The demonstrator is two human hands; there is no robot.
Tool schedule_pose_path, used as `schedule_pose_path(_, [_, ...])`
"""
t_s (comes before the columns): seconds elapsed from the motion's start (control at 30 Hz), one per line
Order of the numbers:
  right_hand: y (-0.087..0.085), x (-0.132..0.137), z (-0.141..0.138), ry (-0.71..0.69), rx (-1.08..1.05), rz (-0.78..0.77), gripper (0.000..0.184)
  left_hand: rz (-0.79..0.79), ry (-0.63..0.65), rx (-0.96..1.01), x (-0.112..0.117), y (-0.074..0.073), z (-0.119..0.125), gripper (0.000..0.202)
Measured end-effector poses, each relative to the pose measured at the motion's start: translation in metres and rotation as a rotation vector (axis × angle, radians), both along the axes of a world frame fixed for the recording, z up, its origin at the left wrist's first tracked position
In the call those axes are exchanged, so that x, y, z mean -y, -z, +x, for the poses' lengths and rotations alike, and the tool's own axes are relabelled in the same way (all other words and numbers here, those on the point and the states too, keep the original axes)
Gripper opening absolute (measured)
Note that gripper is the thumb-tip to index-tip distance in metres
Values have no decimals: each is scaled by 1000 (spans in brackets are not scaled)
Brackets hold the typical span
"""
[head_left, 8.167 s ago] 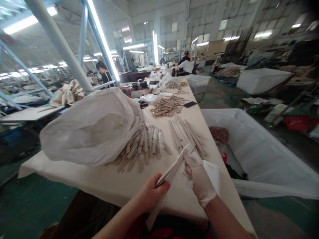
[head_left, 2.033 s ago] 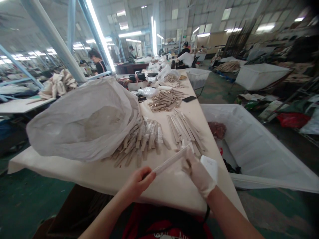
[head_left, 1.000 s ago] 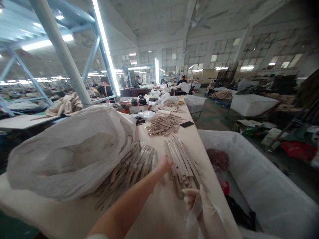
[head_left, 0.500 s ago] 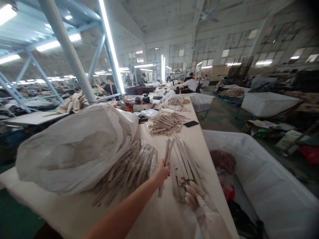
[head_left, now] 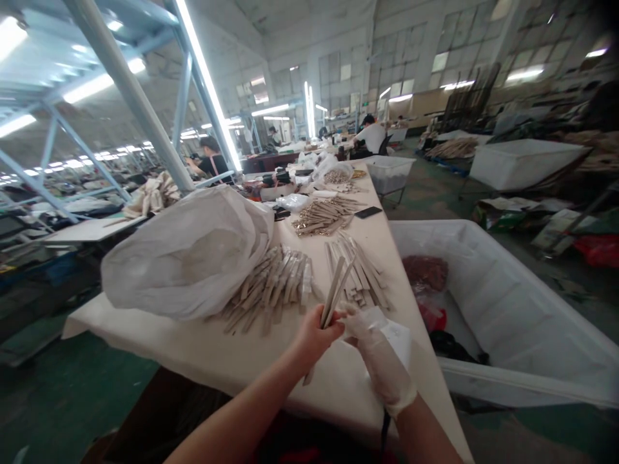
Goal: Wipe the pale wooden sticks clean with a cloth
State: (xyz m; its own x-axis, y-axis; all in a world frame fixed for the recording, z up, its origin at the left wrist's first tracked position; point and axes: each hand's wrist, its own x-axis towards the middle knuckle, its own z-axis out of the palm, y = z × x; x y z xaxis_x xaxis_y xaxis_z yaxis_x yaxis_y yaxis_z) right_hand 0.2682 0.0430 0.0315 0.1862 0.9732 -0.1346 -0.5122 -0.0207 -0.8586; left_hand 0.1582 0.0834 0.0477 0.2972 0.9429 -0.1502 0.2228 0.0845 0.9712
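My bare left hand is closed around a few narrow beige strips, which stand up slantwise from the fist, with an end showing below it. My right hand, in a pale thin glove, meets the left hand at the strips. Its fingers are bent, and what they pinch is hidden. Beside and partly behind the right hand lies a white, partly clear plastic piece. Beyond the hands, a fanned pile of loose beige strips rests on the table. Left of it is a heap of plastic-wrapped strips.
A large white sack lies open-mouthed on the left of the table. Further back are strips with metal ends and a black phone. A big white bin stands against the right side. People sit at work in the distance.
My left hand has drawn nearer with the strips. My right hand has left the loose pile and come to the left hand. The view has shifted, and the white plastic piece now shows clearly.
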Motion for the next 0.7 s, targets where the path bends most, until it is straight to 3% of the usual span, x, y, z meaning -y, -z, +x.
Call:
schedule_pose_path(0.07, [3,5,0,-36,110,6,21,37,36,-15,9,-12,-7,16])
schedule_pose_path(0.13, [5,7,4,6,88,13,30,44,67,-10,20,-21,-14,25])
schedule_pose_path(0.2, [3,6,11,46,-103,9,33,53,55,-2,31,-27,-22,33])
schedule_pose_path(0.3, [-3,2,21,-19,-368,-2,30,85,14,-32,44,-32,-37,33])
schedule_pose_path(0.43, [-6,-6,26,-86,-486,5,30,148,21,-163,56,-34,-59,32])
schedule_pose_path(0.57, [-5,-15,27,-80,-362,18,31,192,0,-286,67,-31,-74,33])
schedule_pose_path(0.7, [-11,-22,39,-180,-41,97,30,176,-49,-387,74,-37,-86,34])
